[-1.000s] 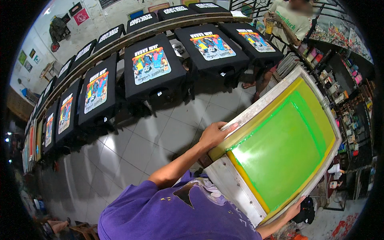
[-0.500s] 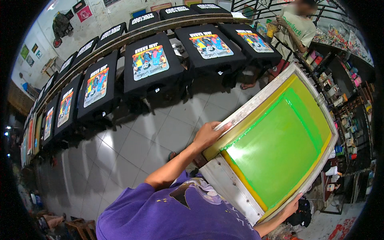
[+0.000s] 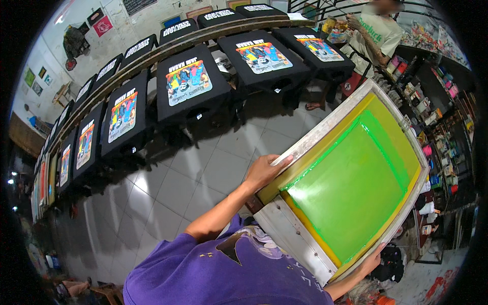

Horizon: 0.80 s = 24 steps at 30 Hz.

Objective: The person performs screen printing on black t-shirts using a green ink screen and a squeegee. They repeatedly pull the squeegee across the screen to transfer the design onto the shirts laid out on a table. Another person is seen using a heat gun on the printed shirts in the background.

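Observation:
A large printing screen (image 3: 345,188) with a pale, worn frame, yellow-edged mesh and a bright green centre is tilted in front of my body. My left hand (image 3: 264,172) grips its upper-left edge, thumb along the frame. Low on the right, my right hand (image 3: 370,262) is closed on the frame's edge, partly hidden behind it. A bolted metal strip (image 3: 295,236) runs along the side nearest my purple-shirted torso.
Two curving rows of black T-shirts (image 3: 223,89) with prints lie on boards along a long rail (image 3: 213,29). A co-worker (image 3: 378,38) stands at upper right, hands raised. Crowded shelves (image 3: 437,127) line the right, frames (image 3: 46,180) lean at far left, tiled floor (image 3: 178,183) lies between.
Since a second ago the screen and both my hands have shifted slightly left in the view. My grip looks unchanged. The co-worker's raised hands have moved a little.

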Available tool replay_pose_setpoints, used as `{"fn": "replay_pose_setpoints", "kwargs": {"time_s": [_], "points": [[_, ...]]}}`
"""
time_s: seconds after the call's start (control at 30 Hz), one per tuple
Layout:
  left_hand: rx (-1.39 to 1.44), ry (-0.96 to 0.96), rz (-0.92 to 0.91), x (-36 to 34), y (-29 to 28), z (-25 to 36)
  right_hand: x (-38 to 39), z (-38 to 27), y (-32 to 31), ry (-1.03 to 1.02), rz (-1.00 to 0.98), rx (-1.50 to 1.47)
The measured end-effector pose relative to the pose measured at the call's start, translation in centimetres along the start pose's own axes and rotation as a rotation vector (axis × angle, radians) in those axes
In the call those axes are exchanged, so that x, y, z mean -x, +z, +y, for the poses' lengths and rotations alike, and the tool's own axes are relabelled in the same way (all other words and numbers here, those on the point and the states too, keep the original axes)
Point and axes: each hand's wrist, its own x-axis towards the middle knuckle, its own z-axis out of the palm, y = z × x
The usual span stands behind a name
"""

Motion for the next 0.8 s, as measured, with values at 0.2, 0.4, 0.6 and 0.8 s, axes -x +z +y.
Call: {"fn": "replay_pose_setpoints", "kwargs": {"time_s": [0.2, 0.4, 0.6, 0.8], "points": [[0.028, 0.035, -0.011, -0.4, 0.5, 0.2, 0.8, -0.7, -0.7, 0.046, 0.025, 0.03], [0.034, 0.035, -0.023, -0.8, 0.6, 0.4, 0.2, 0.2, -1.2, 0.033, 0.058, 0.082], [0.031, 0.036, -0.009, -0.9, 0.6, 0.3, 1.2, -1.3, -0.9, 0.009, 0.04, 0.026], [0.034, 0.033, -0.024, -1.0, 0.7, 0.5, 0.3, -0.7, -1.0, 0.02, 0.062, 0.03]]}}
